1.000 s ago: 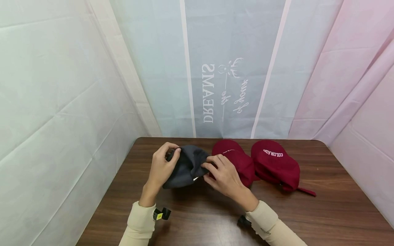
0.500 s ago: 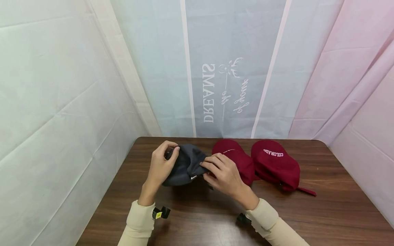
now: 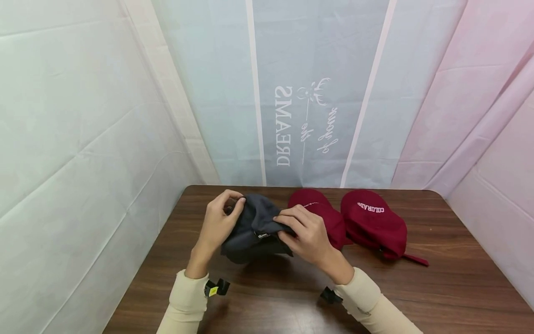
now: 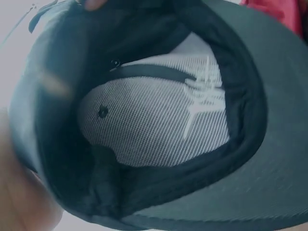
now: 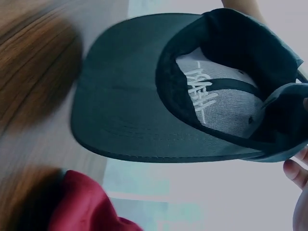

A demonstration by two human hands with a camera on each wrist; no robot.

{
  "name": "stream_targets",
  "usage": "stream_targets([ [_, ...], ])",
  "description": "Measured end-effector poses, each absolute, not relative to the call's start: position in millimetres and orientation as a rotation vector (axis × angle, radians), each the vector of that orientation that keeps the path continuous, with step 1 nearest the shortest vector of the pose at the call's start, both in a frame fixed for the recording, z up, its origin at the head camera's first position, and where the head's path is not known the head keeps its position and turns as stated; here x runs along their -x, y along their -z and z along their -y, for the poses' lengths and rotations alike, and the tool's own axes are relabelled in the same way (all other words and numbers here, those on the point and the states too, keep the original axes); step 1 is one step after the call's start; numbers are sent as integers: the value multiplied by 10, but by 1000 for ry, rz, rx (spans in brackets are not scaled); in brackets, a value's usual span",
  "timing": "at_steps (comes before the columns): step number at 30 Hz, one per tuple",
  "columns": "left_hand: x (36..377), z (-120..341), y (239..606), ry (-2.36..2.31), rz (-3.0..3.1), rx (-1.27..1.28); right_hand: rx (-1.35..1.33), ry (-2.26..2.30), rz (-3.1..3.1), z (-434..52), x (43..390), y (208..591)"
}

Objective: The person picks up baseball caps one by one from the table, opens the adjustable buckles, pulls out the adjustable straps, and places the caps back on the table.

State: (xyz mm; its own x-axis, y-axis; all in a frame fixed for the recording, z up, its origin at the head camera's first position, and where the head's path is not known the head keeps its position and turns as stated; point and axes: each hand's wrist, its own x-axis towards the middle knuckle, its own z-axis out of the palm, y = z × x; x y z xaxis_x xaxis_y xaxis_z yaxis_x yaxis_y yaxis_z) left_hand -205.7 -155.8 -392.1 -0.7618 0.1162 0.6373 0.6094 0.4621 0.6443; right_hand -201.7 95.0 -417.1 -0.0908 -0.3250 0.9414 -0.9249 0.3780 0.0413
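three caps on the table (image 3: 417,297): one dark cap (image 3: 254,232), two red caps; two hands, both on the dark one; dark cap lifted just off the surface toward the far left corner, crown up and away, brim (image 5: 125,96) pointing back toward the near edge, long axis roughly far-to-near; wrist views looking up into its hollow: pale mesh lining (image 4: 154,120), black sweatband, flat underside of the brim; left hand (image 3: 219,222) at the cap's left rear, thumb and fingers curled and pinching the fabric edge, wrist bent back, forearm rising from the near edge; right hand (image 3: 306,234) across the cap's right side, fingers curled over the cloth and gripping it, knuckles up, forearm angled in from the near right; cream sleeves on both arms; first red cap (image 3: 321,218) just beside the right hand, along the far edge; second red cap (image 3: 373,222), lettered colorado, touching it on the right, strap trailing toward the right edge; pastel backdrop behind.
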Motion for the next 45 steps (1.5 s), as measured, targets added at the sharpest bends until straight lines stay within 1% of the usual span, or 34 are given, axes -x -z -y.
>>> stream_targets([
  [9,2095,1515,3929,1274,2383,595,-1091,-850,1628,-935,1958,4102],
  [15,2119,1515,3981,1271,2336,642,-1013,-923,1670,-970,1982,4118],
  [22,2103,1510,3996,1293,2168,795,-972,-973,1698,-1002,1997,4140],
  [27,2053,1452,4088,1294,2151,989,-931,-1009,1743,-1044,2028,4171],
  [30,2021,1394,4161,1227,2193,1054,-909,-1037,1783,-1071,2040,4182],
  [38,1970,1245,4250,1087,2221,1011,-874,-1045,1849,-1106,2039,4194],
  [45,1994,1190,4246,1091,2113,1009,-847,-1025,1912,-1138,2034,4180],
])
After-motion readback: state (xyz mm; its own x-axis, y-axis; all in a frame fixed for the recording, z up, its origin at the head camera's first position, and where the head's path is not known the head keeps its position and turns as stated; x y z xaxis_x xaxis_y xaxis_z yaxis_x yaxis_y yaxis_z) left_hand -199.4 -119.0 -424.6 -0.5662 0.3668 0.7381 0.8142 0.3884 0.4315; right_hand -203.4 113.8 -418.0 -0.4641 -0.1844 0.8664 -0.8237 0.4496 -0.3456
